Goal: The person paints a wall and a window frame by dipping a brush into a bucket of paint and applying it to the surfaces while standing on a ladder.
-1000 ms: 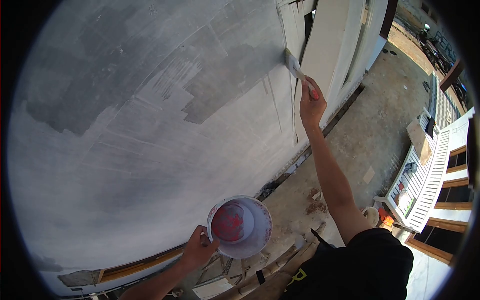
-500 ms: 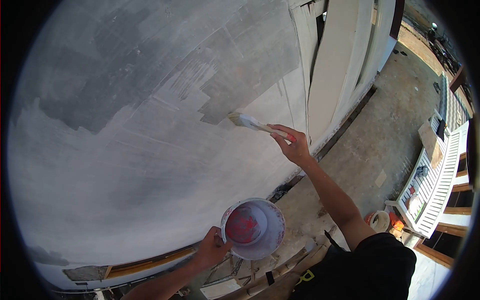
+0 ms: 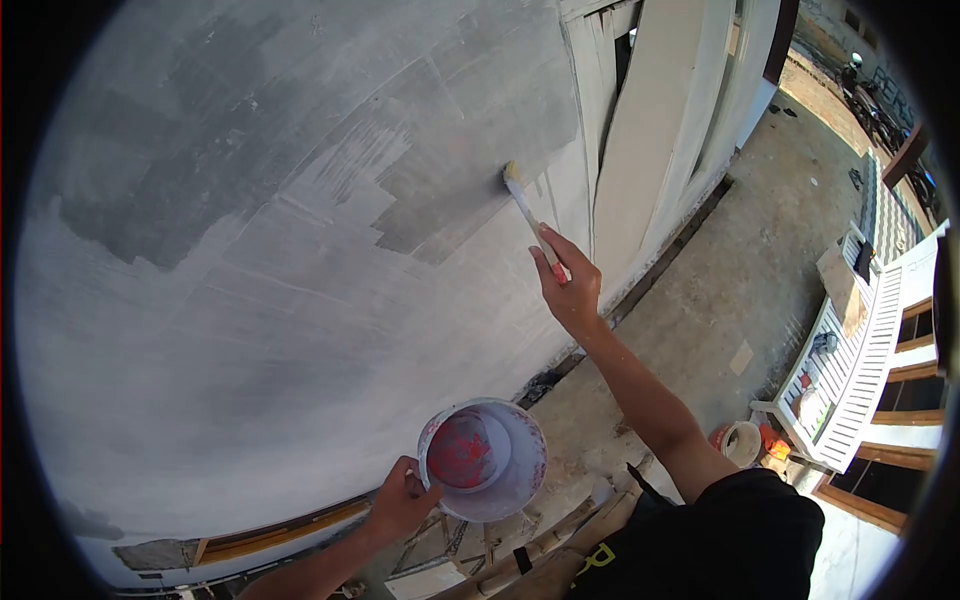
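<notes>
My right hand [image 3: 573,288] is closed round the handle of a paintbrush [image 3: 524,205], whose bristle end is at the wall [image 3: 330,310]. Pale paint coats much of that wall, while darker grey patches show in its upper part. Low down, my left hand [image 3: 402,502] grips the rim of a white bucket [image 3: 530,462]. Inside the bucket is pale paint, with red smears on the bottom and sides. The bucket is tilted so that its opening faces me.
Right of the wall are cream door panels [image 3: 660,130]. A concrete floor [image 3: 740,270] runs along its foot. A white slatted bench [image 3: 865,350] with things on it stands at the right, near a second bucket [image 3: 738,442]. Bamboo poles [image 3: 545,535] lie below me.
The paintbrush has moved up and to the right along the wall, its handle now steeper. The whole view has shifted slightly, with the left hand still holding the bucket.
</notes>
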Demonstrator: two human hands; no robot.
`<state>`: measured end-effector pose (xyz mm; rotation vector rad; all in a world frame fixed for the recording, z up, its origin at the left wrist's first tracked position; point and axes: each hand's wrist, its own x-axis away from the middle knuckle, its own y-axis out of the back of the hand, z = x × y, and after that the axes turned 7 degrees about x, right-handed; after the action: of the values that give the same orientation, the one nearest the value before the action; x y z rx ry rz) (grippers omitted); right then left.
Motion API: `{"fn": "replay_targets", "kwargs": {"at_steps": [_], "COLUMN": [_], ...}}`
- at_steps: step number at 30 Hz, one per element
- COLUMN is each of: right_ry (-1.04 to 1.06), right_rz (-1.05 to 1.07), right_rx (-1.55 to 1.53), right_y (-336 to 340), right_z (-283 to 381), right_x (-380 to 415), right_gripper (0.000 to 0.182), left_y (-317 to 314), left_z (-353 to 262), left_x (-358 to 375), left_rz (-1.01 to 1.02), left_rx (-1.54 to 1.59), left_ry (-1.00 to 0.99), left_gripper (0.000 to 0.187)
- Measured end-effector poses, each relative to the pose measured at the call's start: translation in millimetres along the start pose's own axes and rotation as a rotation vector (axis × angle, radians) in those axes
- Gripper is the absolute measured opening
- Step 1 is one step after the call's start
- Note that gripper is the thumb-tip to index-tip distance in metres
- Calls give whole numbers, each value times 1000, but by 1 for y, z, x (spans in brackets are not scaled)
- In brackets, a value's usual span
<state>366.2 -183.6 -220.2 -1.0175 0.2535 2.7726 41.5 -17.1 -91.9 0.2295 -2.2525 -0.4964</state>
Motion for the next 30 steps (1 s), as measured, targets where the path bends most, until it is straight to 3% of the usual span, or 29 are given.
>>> {"fn": "replay_targets", "kwargs": {"at_steps": [3, 5, 7, 10, 13, 19, 23, 24, 30], "right_ry": [36, -24, 20, -254, -160, -361, -353, -141, 19], "right_rz": [228, 523, 591, 516, 289, -216, -164, -228, 168], "right_rx": [-208, -387, -386, -251, -162, 72, 186, 149, -188], "right_y": [-8, -9, -11, -3, 17, 42, 26, 12, -5], "right_z": [48, 57, 49, 14, -34, -65, -28, -13, 88], "right_x": [50, 69, 68, 37, -7, -70, -62, -50, 29], "right_gripper": [32, 34, 32, 29, 28, 29, 29, 26, 29], "left_y": [0, 0, 1, 2, 1, 1, 0, 0, -3], "left_z": [13, 19, 21, 31, 29, 25, 15, 17, 6], "left_x": [-4, -7, -8, -11, -11, -7, -3, -3, -5], "left_rz": [-7, -10, -3, -7, 2, -2, -8, -8, -21], "left_rx": [87, 71, 78, 77, 117, 85, 110, 86, 107], "left_ry": [-21, -42, -47, -63, -40, -47, -54, -50, 33], "left_gripper": [31, 31, 31, 30, 29, 28, 29, 29, 30]}}
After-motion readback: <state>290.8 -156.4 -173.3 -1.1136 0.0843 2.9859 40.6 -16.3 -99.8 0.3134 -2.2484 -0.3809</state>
